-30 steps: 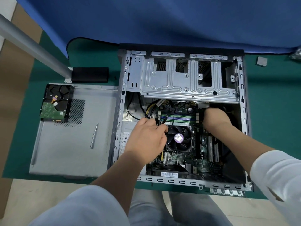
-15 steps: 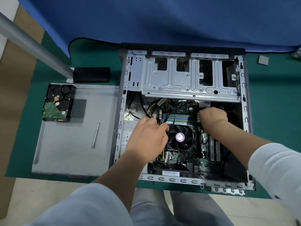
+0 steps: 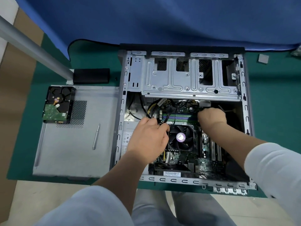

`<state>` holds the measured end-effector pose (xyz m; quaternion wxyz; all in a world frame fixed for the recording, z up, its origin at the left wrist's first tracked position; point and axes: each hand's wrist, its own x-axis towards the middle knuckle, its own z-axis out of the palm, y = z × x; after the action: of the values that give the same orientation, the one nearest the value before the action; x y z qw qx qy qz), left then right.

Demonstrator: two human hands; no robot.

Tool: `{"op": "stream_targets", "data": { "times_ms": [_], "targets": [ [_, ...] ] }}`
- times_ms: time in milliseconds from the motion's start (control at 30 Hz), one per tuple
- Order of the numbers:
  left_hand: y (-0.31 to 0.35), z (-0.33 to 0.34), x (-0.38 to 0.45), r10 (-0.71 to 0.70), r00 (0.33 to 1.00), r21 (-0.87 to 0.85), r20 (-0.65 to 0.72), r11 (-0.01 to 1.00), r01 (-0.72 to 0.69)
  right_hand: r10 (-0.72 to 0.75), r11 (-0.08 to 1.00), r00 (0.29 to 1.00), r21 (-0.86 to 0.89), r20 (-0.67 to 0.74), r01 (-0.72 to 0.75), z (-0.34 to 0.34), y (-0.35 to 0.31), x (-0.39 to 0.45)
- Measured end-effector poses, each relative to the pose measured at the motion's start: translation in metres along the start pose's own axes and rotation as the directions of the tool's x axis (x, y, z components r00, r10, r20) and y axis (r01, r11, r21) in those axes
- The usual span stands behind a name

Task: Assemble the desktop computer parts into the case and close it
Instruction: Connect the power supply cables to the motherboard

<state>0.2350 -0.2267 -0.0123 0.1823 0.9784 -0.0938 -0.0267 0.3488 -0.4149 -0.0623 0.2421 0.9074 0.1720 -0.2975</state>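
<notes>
**Two hands working inside an open desktop computer case**

An open computer case point(image 3: 182, 75) lies on its side on a green mat point(image 3: 276, 111), seen from above by the person working on it. Both hands reach into the case over the motherboard point(image 3: 206, 162).

The left hand point(image 3: 146, 137) sits just left of the black CPU fan point(image 3: 181, 137), which has a round purple label at its centre. Its fingers are curled, and black cables point(image 3: 171, 111) run to its fingertips; it appears to pinch them, though the fingertips themselves are partly hidden.

The right hand point(image 3: 211, 116) is at the right end of the memory slots point(image 3: 179, 117), which run between the two hands just beyond the fan. Its fingers are curled downward in a fist-like shape. Whether it holds anything cannot be told, since only the back of the hand shows.

At the far side of the case, a bare metal drive cage point(image 3: 189, 82) spans its width.

Left of the case, the grey side panel point(image 3: 73, 136) lies flat on the mat, touching the case. A hard drive point(image 3: 57, 106) rests circuit board up on the panel's far left corner, and a slim silver tool point(image 3: 96, 137) lies near the panel's middle. A black block point(image 3: 91, 76) sits beyond the panel. A small grey square point(image 3: 262, 59) lies on the mat to the far right. A blue cloth point(image 3: 162, 18) covers the background.
</notes>
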Motion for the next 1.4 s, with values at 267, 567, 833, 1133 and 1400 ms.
{"op": "stream_targets", "data": {
  "times_ms": [267, 567, 833, 1133, 1400],
  "targets": [
    [-0.001, 0.001, 0.000, 0.002, 1.000, -0.005, -0.002, 1.000, -0.002, -0.023, 0.999, 1.000, -0.029, 0.016, 0.023, 0.008, -0.004, -0.008],
    [0.002, -0.003, -0.001, 0.011, 0.999, 0.007, -0.039, 1.000, -0.010, 0.028, 0.999, 0.997, 0.027, -0.067, -0.026, 0.010, 0.009, -0.008],
    [0.001, -0.003, -0.001, 0.014, 0.999, 0.019, -0.037, 1.000, -0.013, -0.040, 0.997, 0.999, -0.066, 0.002, 0.040, 0.007, -0.006, -0.005],
    [0.000, 0.000, -0.001, 0.012, 1.000, 0.013, -0.029, 1.000, -0.012, -0.095, 0.995, 0.994, -0.027, -0.056, 0.093, 0.008, 0.023, -0.005],
    [-0.001, 0.001, 0.000, 0.007, 1.000, 0.002, -0.024, 1.000, -0.007, -0.136, 0.987, 0.990, -0.089, 0.019, 0.137, 0.006, 0.010, -0.002]
  ]
}}
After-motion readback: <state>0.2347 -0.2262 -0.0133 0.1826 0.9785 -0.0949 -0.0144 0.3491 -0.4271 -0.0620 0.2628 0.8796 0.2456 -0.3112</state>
